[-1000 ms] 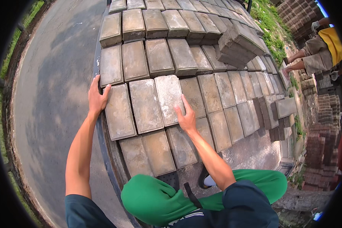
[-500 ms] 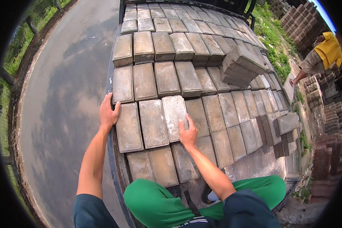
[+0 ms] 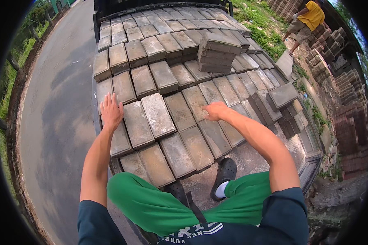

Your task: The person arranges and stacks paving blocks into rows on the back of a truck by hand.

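Rows of rectangular grey-brown concrete paving blocks [image 3: 179,110] lie close together on a truck bed. At the left, my left hand [image 3: 111,110] is open with its fingers spread, over the blocks along the bed's edge. A paler, whitish paving block [image 3: 158,115] sits a little to its right, higher than the blocks in front of it. My right hand [image 3: 215,111] hovers at or just above the blocks in the middle, fingers loosely bent and apart, with nothing visible in it. Whether its fingertips touch a block I cannot tell.
A short stack of blocks [image 3: 218,53] rises beyond my right hand. More blocks [image 3: 283,96] are piled at the right edge. My dark clogs [image 3: 225,175] stand on the metal bed [image 3: 200,185]. A person in yellow [image 3: 310,16] is on the ground at the far right, near stacked bricks.
My right hand has left the whitish block and moved right over other blocks. My left hand has turned with fingers spread over the left blocks. The view has shifted right.
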A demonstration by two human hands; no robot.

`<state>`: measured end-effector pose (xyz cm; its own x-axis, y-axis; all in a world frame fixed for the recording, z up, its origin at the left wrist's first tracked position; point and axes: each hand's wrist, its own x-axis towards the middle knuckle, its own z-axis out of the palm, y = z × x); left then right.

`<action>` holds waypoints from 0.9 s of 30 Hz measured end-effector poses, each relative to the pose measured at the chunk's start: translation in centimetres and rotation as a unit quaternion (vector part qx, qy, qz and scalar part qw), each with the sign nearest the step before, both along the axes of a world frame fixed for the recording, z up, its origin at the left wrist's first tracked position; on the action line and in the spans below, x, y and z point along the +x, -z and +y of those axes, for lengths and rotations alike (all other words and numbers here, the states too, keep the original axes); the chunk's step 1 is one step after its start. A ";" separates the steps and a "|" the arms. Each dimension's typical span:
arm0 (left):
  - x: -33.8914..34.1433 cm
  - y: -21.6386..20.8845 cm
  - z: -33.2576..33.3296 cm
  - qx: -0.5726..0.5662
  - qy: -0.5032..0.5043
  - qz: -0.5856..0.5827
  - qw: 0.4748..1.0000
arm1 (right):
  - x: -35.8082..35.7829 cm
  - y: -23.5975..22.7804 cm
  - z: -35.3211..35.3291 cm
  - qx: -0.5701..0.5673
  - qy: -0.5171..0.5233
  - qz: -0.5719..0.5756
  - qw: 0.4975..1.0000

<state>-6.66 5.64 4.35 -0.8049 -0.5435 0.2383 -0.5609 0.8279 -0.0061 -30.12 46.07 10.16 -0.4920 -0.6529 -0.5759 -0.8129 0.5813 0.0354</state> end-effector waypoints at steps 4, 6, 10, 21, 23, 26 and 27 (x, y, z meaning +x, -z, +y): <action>-7.1 -1.3 8.6 0.106 0.152 0.009 0.983 | -5.9 -4.2 3.2 0.018 0.069 0.059 0.996; -10.2 -1.9 12.6 0.151 0.213 0.004 0.965 | -8.3 -4.6 4.4 -0.045 0.098 0.087 0.990; -15.4 -4.3 19.5 0.180 0.255 0.045 0.949 | -10.8 -5.0 5.5 -0.154 0.189 0.130 0.961; -22.1 -3.4 20.3 0.213 0.152 0.005 0.965 | -25.2 -3.5 3.0 -0.350 0.195 0.290 0.869; -20.6 -2.6 20.1 0.182 0.116 -0.031 0.976 | -28.2 -3.9 2.2 -0.382 0.186 0.301 0.854; -15.9 -0.9 18.4 0.232 0.135 0.016 0.963 | -31.6 -4.9 0.8 -0.339 0.130 0.317 0.876; -14.6 -0.5 17.9 0.227 0.130 0.015 0.965 | -32.4 -5.4 0.3 -0.328 0.116 0.291 0.891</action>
<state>-21.25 23.58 4.90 -0.9245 -0.3782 0.0481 -0.3286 0.8543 0.4028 -62.52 46.36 15.61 -0.7483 -0.5972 0.2887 -0.6232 0.7821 0.0026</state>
